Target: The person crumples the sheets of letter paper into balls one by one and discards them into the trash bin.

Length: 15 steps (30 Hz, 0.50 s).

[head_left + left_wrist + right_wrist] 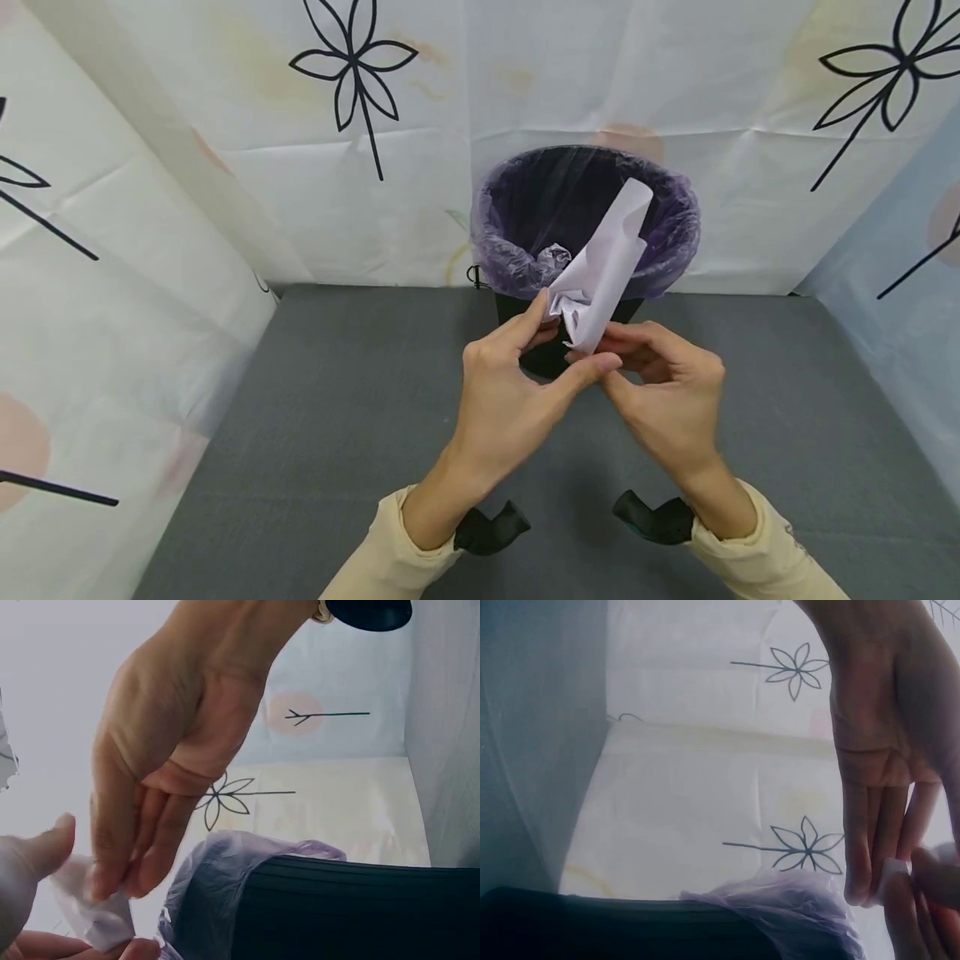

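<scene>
A white sheet of paper [611,250], loosely rolled and creased near its lower end, slants upward in front of the bin in the head view. My left hand [498,400] grips its lower left side, with fingers behind and thumb across the bottom. The fingertips of my right hand [671,392] pinch the lower right corner, close to the left thumb. Behind the paper stands a black trash bin [517,308] lined with a translucent purple bag [678,242]. In the left wrist view, fingers of both hands meet at the paper [109,919].
Inside the bin lies a crumpled whitish wad [553,257]. Grey cloth [337,417] covers the table under the hands. White fabric walls with black flower drawings [352,62] close off the back and sides, the back one right behind the bin.
</scene>
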### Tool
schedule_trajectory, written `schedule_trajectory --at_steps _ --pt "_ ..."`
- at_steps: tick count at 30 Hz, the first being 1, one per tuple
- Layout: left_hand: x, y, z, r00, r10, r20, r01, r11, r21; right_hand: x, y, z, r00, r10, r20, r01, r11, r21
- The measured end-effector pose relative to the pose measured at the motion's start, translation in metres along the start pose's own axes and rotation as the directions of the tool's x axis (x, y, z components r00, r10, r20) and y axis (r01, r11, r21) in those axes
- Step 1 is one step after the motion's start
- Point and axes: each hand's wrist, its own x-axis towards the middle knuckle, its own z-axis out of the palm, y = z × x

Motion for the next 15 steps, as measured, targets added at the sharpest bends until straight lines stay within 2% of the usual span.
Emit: schedule_trajectory --at_steps 4,10,15 --pt "0.002 -0.002 -0.002 0.999 0.015 -0.038 -0.016 1.0 -0.011 0.0 0.002 0.0 0.997 -0.024 0.074 0.017 0.996 0.085" --pt "0.003 -0.009 -0.006 0.99 0.123 -0.073 -0.12 0.992 0.042 0.005 0.003 -0.011 0.97 0.007 0.241 -0.04 0.99 0.134" --pt "0.002 -0.013 -0.005 0.982 0.176 -0.065 -0.172 0.983 0.064 0.015 -0.001 -0.022 0.966 0.066 0.249 -0.137 0.95 0.28"
